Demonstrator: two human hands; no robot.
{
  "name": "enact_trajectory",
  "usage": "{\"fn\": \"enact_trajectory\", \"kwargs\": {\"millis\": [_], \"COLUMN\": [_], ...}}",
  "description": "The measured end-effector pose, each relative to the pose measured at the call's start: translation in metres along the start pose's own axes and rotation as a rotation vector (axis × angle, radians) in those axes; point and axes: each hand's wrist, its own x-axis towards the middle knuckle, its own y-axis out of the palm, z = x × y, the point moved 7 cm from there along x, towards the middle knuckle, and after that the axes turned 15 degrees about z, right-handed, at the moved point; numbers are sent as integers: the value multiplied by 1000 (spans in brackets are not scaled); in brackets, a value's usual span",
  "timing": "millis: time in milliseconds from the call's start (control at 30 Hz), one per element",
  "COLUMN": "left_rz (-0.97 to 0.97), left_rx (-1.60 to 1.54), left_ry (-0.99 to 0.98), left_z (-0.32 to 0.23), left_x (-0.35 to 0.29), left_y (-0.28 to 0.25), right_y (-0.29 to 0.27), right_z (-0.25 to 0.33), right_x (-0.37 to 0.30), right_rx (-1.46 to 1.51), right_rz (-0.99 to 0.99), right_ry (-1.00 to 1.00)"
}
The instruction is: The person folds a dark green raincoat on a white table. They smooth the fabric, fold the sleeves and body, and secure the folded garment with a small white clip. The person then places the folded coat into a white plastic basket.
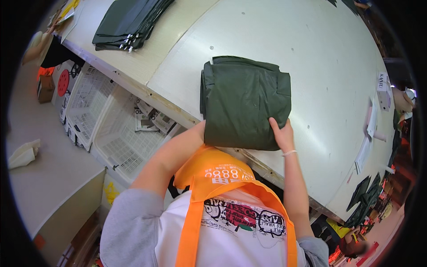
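A folded dark green garment (244, 100) lies near the table's front edge, its layers stacked loosely with a second edge showing along the left side. My right hand (283, 135) grips its near right corner, thumb on top and the other fingers out of sight beneath. On the near left, my left wrist (200, 131) reaches in under the cloth, and the fingers of that hand are hidden by it.
Several folded dark green garments are piled (126, 24) at the far left of the white table (329, 115). White plastic baskets (118, 138) stand below the front edge, one holding packets (153, 119). Dark cloth (362, 196) and a white box (383, 91) lie at the right. Another person's arm (35, 49) shows far left.
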Motion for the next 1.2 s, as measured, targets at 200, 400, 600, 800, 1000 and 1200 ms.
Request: {"fn": "enact_trajectory", "kwargs": {"millis": [200,400,600,800,1000,1200], "left_rz": [-292,-701,-1166,-1090,-745,-516], "left_rx": [58,-118,1395,1121,488,443], "left_ry": [-160,103,-283,237,118,284], "left_z": [8,-4,-54,-148,-167,-218], "left_x": [-21,-134,-133,-100,-28,-6], "left_y": [-21,-51,-7,-55,-89,-41], "right_y": [4,-2,-18,-42,-33,-91], "right_z": [-15,-13,5,-13,-6,58], "right_x": [10,1,23,121,184,148], "right_rx": [-100,-205,-349,518,798,854], "right_rz": [-165,-112,-84,98,314,267], "right_ry": [113,242,69,-129,70,-145]}}
